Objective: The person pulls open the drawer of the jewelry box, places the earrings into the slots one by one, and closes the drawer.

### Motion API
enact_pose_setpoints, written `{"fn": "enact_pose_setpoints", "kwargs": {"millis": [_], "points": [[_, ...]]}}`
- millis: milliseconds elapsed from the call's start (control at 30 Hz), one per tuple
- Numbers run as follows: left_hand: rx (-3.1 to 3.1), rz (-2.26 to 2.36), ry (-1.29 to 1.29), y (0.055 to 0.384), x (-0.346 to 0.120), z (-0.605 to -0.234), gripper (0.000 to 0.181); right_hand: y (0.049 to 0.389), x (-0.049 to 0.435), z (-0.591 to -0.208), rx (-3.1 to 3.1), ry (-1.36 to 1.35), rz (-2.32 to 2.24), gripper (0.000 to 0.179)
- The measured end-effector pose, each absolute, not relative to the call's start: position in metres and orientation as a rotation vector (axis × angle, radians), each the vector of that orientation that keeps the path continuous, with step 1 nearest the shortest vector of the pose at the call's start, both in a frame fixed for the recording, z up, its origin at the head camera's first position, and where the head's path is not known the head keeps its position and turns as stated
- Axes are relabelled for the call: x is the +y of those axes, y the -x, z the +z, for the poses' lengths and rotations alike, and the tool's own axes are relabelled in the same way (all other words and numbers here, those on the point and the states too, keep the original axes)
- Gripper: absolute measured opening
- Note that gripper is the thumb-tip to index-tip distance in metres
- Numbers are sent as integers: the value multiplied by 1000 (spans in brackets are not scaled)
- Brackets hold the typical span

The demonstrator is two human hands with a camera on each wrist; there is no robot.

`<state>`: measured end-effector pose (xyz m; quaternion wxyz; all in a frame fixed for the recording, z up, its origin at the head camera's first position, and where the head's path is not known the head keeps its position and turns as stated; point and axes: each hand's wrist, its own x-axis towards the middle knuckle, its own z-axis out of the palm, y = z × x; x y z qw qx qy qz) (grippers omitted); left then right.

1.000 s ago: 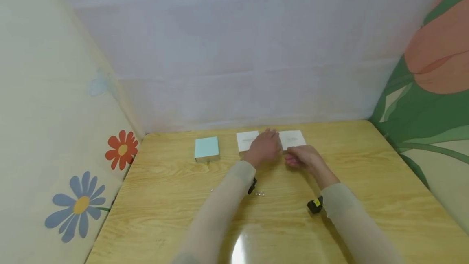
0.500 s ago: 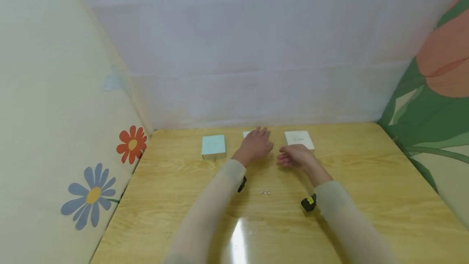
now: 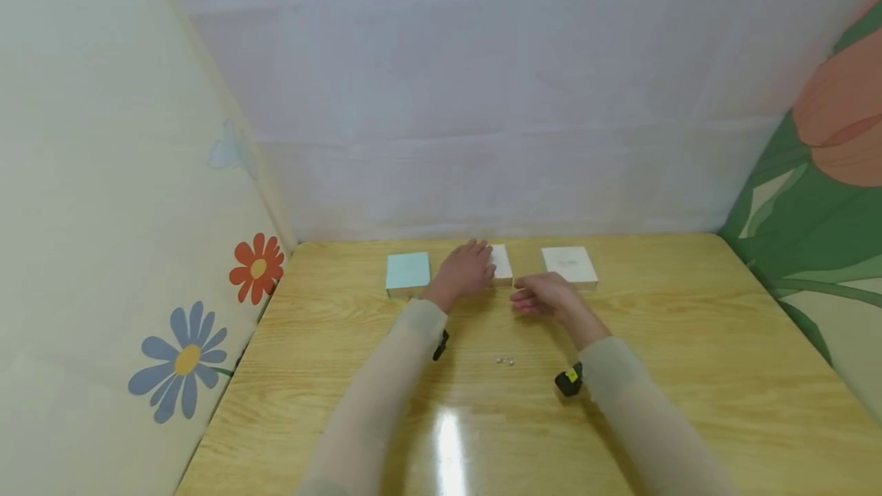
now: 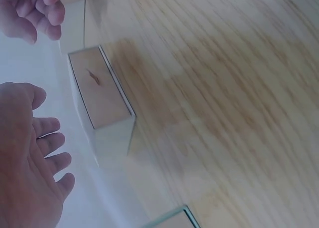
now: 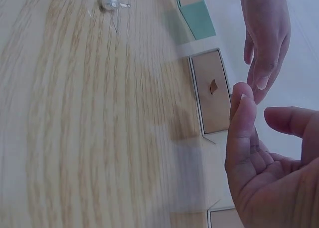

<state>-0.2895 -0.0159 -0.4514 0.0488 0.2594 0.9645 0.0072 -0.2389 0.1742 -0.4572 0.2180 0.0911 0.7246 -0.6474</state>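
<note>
In the head view my left hand [image 3: 465, 270] is over the left part of the middle white box [image 3: 501, 265], hiding that part. Its fingers are spread and hold nothing, as the left wrist view shows. My right hand [image 3: 547, 297] hovers by the near side of the two white boxes, between the middle one and the right white box [image 3: 569, 265]. Loosely bent, its fingers [image 5: 242, 123] have nothing between them. The middle box's brown front [image 5: 212, 91] carries a small ribbon tab [image 4: 93, 77] and faces me.
A teal box [image 3: 408, 272] stands left of the white boxes. Small pearl pieces with thin metal wires [image 5: 110, 2] lie on the wooden table [image 3: 482, 419], nearer to me. Behind the table's far edge hangs a white cloth [image 3: 413, 98].
Both hands have moved left relative to the boxes: the left from the gap between the white boxes onto the middle one, the right away from the right box. The head view has turned slightly left.
</note>
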Motion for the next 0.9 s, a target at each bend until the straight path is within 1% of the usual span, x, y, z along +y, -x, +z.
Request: {"fn": "enact_pose_setpoints", "kwargs": {"millis": [200,533,767,900], "points": [[2939,10,-793,290,-25,-451,55,242,165,-457,2010,-267,-1762,47],[2902,42,-827,294,-34,-457,55,248,154,-469,1943,-281,-1795,46],[2909,14,-831,297,-37,-463,55,250,147,-472,1945,-325,-1784,39],[2908,47,-813,298,-39,-465,55,251,142,-473,1932,-345,-1776,38]]}}
